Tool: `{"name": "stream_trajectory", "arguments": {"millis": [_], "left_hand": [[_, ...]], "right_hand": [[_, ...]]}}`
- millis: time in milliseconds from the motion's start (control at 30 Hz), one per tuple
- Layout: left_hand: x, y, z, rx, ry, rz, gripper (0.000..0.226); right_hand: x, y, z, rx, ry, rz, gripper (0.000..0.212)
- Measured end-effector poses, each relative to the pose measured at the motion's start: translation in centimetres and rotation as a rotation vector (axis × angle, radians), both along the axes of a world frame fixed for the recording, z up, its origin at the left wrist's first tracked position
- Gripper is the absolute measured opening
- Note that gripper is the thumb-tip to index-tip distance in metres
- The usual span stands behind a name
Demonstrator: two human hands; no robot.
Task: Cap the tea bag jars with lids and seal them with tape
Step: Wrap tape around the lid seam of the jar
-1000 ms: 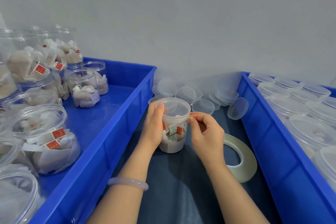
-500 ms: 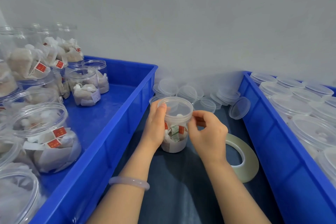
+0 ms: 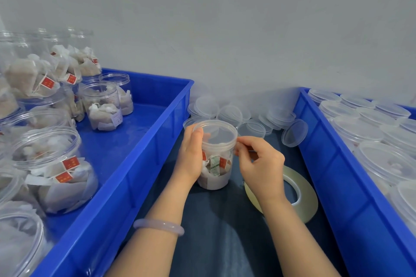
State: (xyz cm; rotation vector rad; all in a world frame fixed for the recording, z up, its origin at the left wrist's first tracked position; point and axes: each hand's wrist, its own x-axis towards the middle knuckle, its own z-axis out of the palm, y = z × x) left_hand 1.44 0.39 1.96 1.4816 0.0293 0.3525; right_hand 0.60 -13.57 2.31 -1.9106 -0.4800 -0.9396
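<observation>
Bracelet, pale and translucent, on the left wrist, nearest the camera. Cloth, dark blue, covering the work surface between two bins. Tape roll, flat on the cloth, partly hidden under the right wrist.

Jar, clear, upright on the cloth mid-frame, holding tea bags with red tags. Lid, clear, seated on its mouth. Left hand curled round the jar's left side, thumb at the lid's rim. Right hand with fingers curled, thumb and forefinger pinching at the lid's right edge; whether tape lies between them cannot be told.

Left bin, blue, holding open jars of tea bags. Right bin, blue, holding capped jars. Loose lids, heaped against the wall beyond the jar.
</observation>
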Motion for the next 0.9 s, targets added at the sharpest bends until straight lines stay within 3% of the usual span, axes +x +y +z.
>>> {"name": "stream_trajectory", "arguments": {"millis": [200,400,567,700,800,900], "left_hand": [[-0.1,0.0,0.0,0.012,0.006,0.000,0.035],[-0.1,-0.2,0.1,-0.008,0.009,0.026,0.036],[-0.3,0.1,0.1,-0.062,0.034,-0.013,0.057],[-0.7,-0.2,0.3,-0.063,0.024,-0.005,0.057],[-0.6,-0.4,0.4,-0.112,0.023,0.011,0.055],[-0.9,-1.1,0.6,-0.147,0.015,0.031,0.051]], "right_hand": [[0.0,0.1,0.0,0.028,0.068,-0.018,0.019],[-0.2,-1.0,0.5,-0.013,0.235,0.124,0.024],[0.3,-0.4,0.3,0.086,0.186,0.055,0.024],[0.4,-0.1,-0.3,0.037,0.307,0.028,0.024],[0.1,0.5,0.4,0.205,0.421,0.130,0.024],[0.0,2.5,1.6,0.467,0.533,0.283,0.062]]}}
